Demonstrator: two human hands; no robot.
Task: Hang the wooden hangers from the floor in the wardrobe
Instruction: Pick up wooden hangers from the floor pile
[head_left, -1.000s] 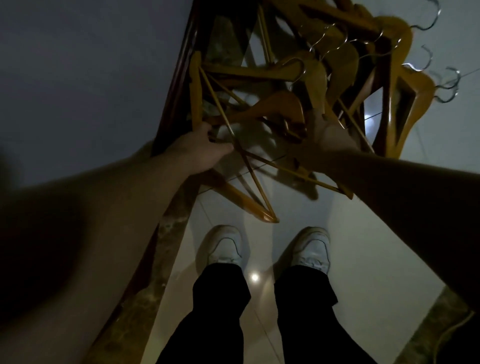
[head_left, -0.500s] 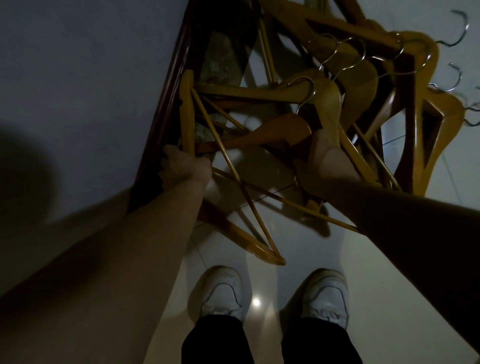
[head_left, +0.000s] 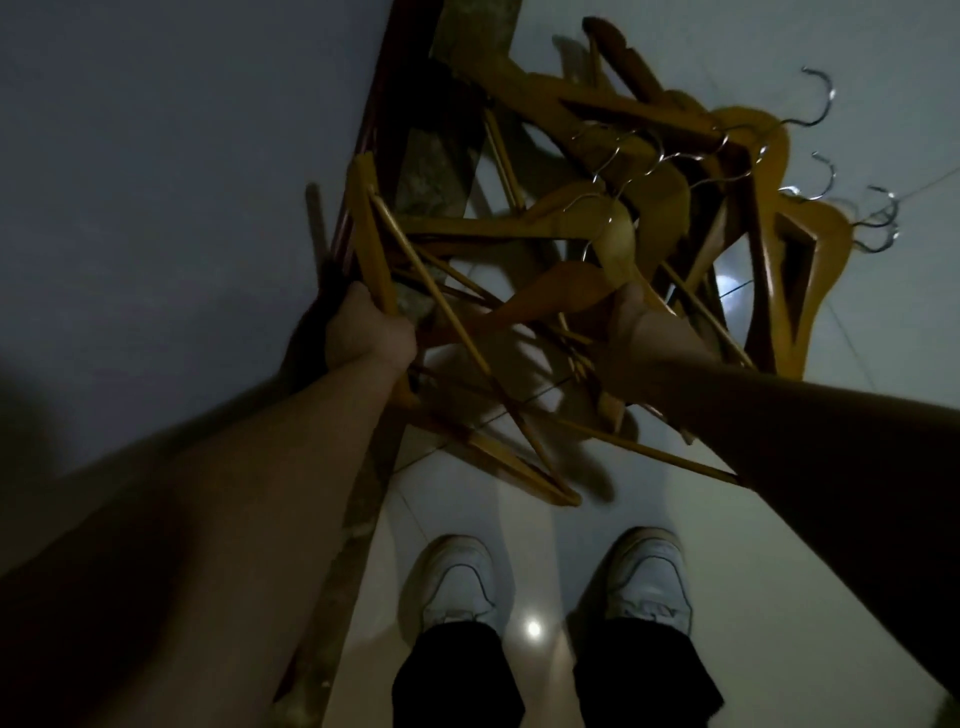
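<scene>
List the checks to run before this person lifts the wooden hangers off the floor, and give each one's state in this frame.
1. Left hand has a firm hold: ok, its fingers curl round the end of a wooden hanger.
2. Right hand has a firm hold: cannot tell, its fingers are hidden among the pile of hangers.
3. Held hanger is free of the others: not ok, bars cross over and under it.
4. Metal hooks are untangled: not ok, several overlap in the pile.
5. White shoes are clear of the hangers: ok, they stand apart from the nearest tip.
6. Lighting is adequate: not ok, the scene is dim.
</scene>
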